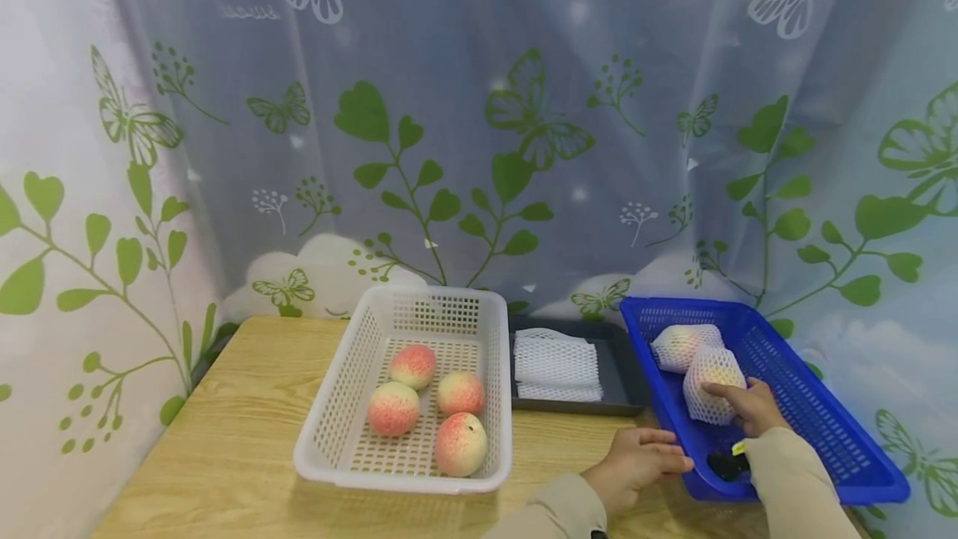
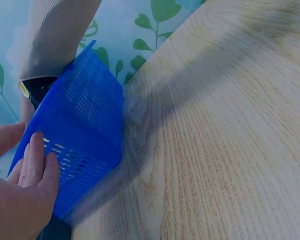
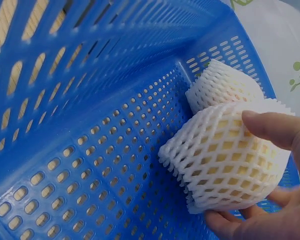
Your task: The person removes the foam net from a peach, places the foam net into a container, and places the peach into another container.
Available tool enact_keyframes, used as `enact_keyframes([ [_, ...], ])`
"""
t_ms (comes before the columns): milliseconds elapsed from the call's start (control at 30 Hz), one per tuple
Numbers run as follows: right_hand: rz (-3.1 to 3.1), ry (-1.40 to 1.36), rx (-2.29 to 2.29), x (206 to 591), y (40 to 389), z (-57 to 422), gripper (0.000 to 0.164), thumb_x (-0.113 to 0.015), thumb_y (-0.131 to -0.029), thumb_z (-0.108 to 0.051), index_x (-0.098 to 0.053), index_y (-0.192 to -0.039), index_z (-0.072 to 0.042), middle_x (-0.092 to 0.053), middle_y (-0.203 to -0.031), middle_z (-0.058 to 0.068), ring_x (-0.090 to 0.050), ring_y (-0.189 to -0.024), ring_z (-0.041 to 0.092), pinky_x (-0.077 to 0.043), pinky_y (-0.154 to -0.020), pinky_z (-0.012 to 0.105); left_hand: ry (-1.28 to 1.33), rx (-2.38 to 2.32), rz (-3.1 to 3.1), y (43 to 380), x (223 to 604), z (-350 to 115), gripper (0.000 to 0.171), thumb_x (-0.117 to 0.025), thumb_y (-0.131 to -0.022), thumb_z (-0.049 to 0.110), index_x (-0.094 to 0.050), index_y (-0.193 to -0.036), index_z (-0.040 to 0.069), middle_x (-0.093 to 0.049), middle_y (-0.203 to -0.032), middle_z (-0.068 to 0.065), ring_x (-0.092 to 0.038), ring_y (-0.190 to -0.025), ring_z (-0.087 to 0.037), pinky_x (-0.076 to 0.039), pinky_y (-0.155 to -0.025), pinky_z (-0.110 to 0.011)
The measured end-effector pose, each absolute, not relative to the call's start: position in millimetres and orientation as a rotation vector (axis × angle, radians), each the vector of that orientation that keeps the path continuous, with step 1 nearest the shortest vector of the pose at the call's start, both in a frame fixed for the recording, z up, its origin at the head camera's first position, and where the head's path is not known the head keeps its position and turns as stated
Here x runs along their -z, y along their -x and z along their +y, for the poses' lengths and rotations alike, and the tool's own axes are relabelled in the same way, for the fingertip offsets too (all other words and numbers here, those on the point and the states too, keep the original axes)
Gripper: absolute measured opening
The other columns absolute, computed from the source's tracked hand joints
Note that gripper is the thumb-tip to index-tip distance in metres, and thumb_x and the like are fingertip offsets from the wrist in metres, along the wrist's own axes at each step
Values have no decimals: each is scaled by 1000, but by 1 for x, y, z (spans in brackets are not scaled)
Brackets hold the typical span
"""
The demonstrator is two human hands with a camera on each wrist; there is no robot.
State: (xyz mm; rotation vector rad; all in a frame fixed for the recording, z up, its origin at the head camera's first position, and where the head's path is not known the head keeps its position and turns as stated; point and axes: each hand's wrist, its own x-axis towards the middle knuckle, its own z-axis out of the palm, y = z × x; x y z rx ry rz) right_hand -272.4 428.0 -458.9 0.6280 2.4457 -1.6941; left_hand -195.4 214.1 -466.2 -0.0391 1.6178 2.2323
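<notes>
Inside the blue basket (image 1: 804,389), my right hand (image 1: 756,406) holds a peach in a white foam net (image 3: 230,155), thumb on one side and fingers curled beneath. Another netted peach (image 3: 225,85) lies just behind it, towards the basket's far end. My left hand (image 1: 636,464) is by the near left side of the basket, its fingers fairly straight and holding nothing. The left wrist view has those fingers (image 2: 35,160) in front of the blue basket wall (image 2: 85,135); whether they touch it I cannot tell.
A white basket (image 1: 322,439) with several bare peaches (image 1: 392,408) stands on the wooden table (image 1: 217,422). Between the baskets, a dark tray (image 1: 621,373) carries a stack of white foam nets (image 1: 555,360). A patterned curtain (image 1: 464,190) hangs behind.
</notes>
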Motion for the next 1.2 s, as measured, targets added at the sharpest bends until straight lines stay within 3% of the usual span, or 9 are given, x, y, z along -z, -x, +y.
enact_keyframes([
  [233, 2424, -554, 1678, 455, 272, 428, 83, -63, -88, -22, -12, -139, 19, -19, -141, 41, -26, -130, 52, -30, -105, 64, 29, -2242, 1623, 196, 468, 217, 27, -70, -73, -16, -66, -94, 1, -70, -84, -10, -64, -71, -12, -58, -76, -41],
  [467, 2392, -516, 1644, 461, 274, 431, 96, -61, -88, -22, 10, -142, 14, -3, -144, 42, -16, -132, 57, -25, -104, 70, 35, -2207, 1624, 198, 467, 215, 28, -70, -72, -17, -66, -93, 2, -71, -83, -11, -65, -70, -12, -58, -76, -40],
  [633, 2399, -445, 1628, 463, 274, 432, 89, -61, -88, -19, 1, -143, 13, -12, -143, 41, -20, -130, 58, -28, -99, 73, 21, -2183, 1636, 197, 467, 215, 28, -70, -72, -17, -66, -94, 1, -71, -82, -10, -65, -70, -12, -58, -76, -40],
  [867, 2428, -450, 1653, 462, 275, 428, 93, -63, -88, -18, 5, -143, 14, -13, -141, 42, -24, -128, 59, -32, -98, 71, 42, -2197, 1655, 198, 467, 217, 29, -72, -70, -17, -66, -90, 4, -71, -82, -12, -64, -69, -11, -58, -73, -37],
  [1200, 2439, -439, 1658, 461, 280, 423, 93, -64, -88, -17, 4, -144, 14, -16, -141, 41, -27, -128, 57, -32, -98, 70, 17, -2206, 1691, 201, 469, 219, 31, -72, -68, -19, -64, -90, 0, -69, -74, -7, -60, -63, -9, -59, -69, -35],
])
